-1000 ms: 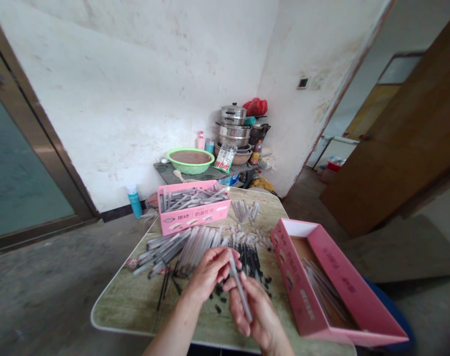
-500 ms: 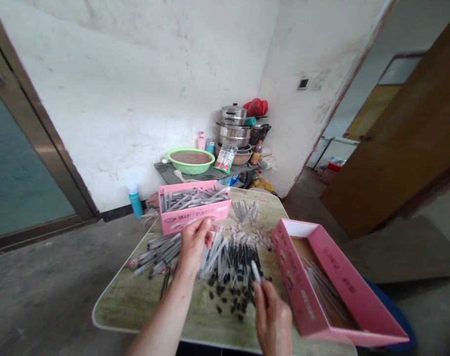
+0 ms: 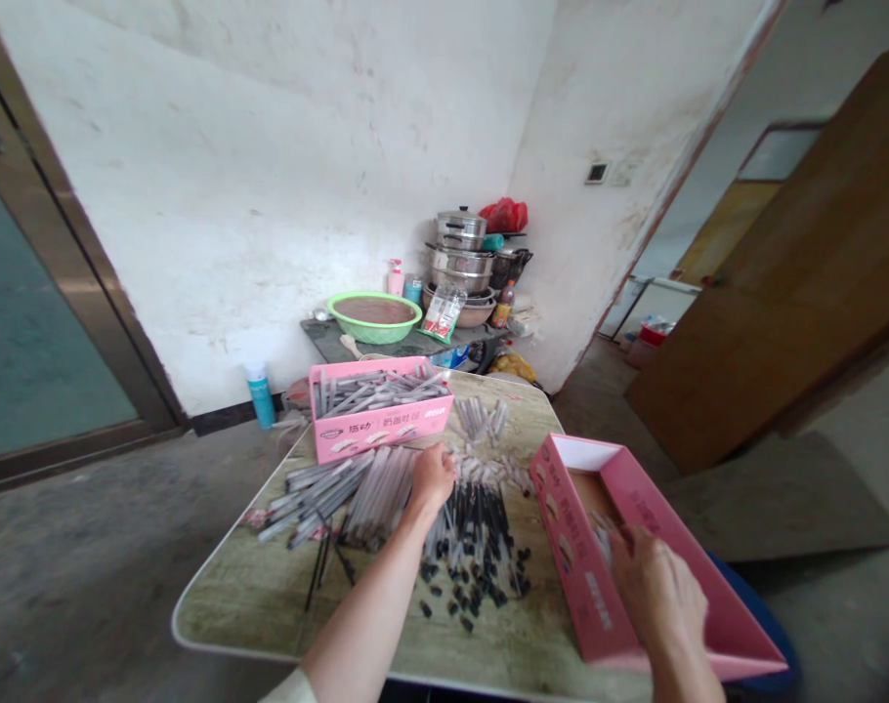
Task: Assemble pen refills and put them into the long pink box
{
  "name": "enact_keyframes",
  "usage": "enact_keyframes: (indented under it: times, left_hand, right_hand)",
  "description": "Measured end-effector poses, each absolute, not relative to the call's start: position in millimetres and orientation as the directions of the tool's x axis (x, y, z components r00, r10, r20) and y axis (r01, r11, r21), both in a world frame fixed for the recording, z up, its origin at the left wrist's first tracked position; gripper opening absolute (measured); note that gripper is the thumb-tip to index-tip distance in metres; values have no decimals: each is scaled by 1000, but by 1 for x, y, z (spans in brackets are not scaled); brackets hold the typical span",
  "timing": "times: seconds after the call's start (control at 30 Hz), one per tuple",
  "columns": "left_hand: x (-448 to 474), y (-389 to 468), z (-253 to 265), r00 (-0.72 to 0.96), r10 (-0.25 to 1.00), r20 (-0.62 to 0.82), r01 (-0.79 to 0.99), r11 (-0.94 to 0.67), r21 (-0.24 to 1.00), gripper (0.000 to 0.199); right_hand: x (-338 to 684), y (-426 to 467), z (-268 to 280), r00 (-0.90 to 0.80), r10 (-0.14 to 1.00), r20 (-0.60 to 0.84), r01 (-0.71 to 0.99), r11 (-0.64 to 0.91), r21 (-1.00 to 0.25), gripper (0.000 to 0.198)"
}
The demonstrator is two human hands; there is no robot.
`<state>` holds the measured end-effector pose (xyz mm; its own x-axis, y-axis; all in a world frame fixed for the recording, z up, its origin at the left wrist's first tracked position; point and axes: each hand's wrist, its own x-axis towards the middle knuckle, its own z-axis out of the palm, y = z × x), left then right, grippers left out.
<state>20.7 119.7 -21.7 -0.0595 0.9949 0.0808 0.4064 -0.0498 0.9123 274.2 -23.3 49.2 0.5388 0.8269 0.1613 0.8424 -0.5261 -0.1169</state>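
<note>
With right hand (image 3: pixel 662 588) over one of two pink boxes (image 3: pixel 572 552), curled left hand (image 3: pixel 434 475) beside small whitish pieces (image 3: pixel 489 470) too many to count; cannot tell either hand's grip

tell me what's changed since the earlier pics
The right hand went rightward into the nearer pink box; whether it has let go of the pen barrel it held is unclear. The left hand came off that barrel and moved forward, beside small white pieces. The rear pink box and green basin stayed put.
</note>
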Motion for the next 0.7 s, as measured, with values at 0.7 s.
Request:
enact_keyframes:
  times: [0.7]
  left_hand:
    - [-22, 47, -42, -85, 908, 411, 610, -279, 742, 33]
  right_hand:
    - [110, 42, -33, 194, 980, 41, 967, -184, -176, 18]
